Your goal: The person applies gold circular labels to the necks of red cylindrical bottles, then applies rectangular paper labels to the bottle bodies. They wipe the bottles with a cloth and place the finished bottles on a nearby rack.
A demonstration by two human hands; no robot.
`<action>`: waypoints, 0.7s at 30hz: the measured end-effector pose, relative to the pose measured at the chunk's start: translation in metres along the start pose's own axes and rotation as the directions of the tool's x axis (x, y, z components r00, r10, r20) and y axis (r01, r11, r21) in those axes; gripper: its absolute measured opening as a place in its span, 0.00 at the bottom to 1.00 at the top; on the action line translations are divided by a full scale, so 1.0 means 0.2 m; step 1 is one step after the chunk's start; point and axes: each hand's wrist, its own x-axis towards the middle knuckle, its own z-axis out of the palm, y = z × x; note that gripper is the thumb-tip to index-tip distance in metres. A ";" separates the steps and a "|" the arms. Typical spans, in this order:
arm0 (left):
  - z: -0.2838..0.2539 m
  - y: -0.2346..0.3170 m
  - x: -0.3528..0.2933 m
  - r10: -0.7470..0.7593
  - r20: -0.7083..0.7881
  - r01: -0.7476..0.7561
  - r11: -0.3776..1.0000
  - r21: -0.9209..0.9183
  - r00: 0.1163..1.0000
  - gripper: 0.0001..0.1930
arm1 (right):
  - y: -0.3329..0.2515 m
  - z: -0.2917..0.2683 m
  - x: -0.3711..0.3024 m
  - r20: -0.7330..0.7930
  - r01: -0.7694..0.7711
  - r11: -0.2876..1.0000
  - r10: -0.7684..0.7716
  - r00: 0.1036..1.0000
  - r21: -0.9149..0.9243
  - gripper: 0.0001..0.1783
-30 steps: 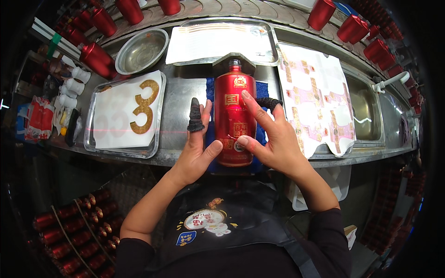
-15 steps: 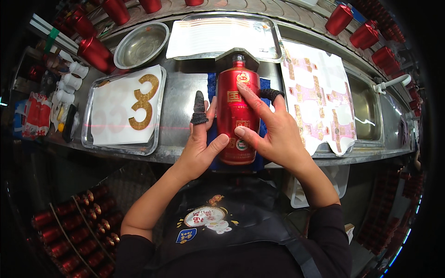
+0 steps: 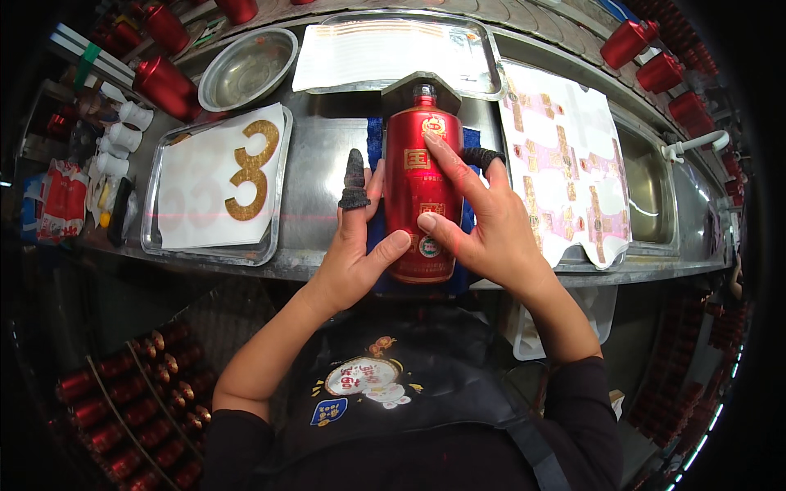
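A glossy red bottle (image 3: pixel 401 196) with gold lettering lies on its back on a blue cloth (image 3: pixel 374 135), its neck pointing away from me and set in a dark angular holder (image 3: pixel 446 100). My left hand (image 3: pixel 354 245) cups its left side, thumb on the lower front; a black sleeve covers one raised fingertip. From the right, my right hand (image 3: pixel 487 225) grips it, index finger reaching to the round gold emblem near the shoulder and thumb pressing beside the lower gold label. Another black sleeve covers a finger of that hand. The bottle's underside is hidden.
To the left stands a metal tray (image 3: pixel 274 233) with a white sheet of gold curved decals. Further back are a metal bowl (image 3: pixel 247 69) and a tray (image 3: pixel 491 74) with striped sheets. Cut-up decal sheets (image 3: pixel 565 164) lie right, before a sink (image 3: pixel 655 209). Red bottles (image 3: pixel 629 41) line the back.
The row of red bottles along the back has shifted to the right. Both hands keep almost the same hold on the bottle, and the whole view has tilted slightly.
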 end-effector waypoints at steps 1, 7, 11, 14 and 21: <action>0.00 0.00 0.00 0.009 0.002 -0.009 0.999 0.031 1.000 0.47 | 0.00 0.00 0.00 -0.010 0.008 1.000 -0.008 1.000 0.003 0.46; 0.03 0.01 -0.02 0.013 -0.039 -0.014 0.999 -0.035 0.999 0.48 | 0.02 0.00 0.00 0.002 0.003 0.996 -0.003 1.000 0.089 0.45; 0.03 0.00 -0.02 0.015 -0.056 -0.018 0.998 -0.059 0.998 0.49 | 0.03 -0.01 -0.01 0.040 -0.020 0.995 0.017 0.999 0.096 0.44; 0.02 0.00 -0.01 0.050 -0.059 -0.052 0.998 -0.036 0.997 0.49 | 0.03 0.00 -0.02 0.025 0.007 0.996 -0.009 1.000 0.089 0.44; 0.03 0.00 -0.01 0.050 -0.078 -0.054 0.997 -0.051 0.996 0.48 | 0.02 0.01 -0.01 -0.012 0.003 0.997 -0.002 1.000 0.073 0.44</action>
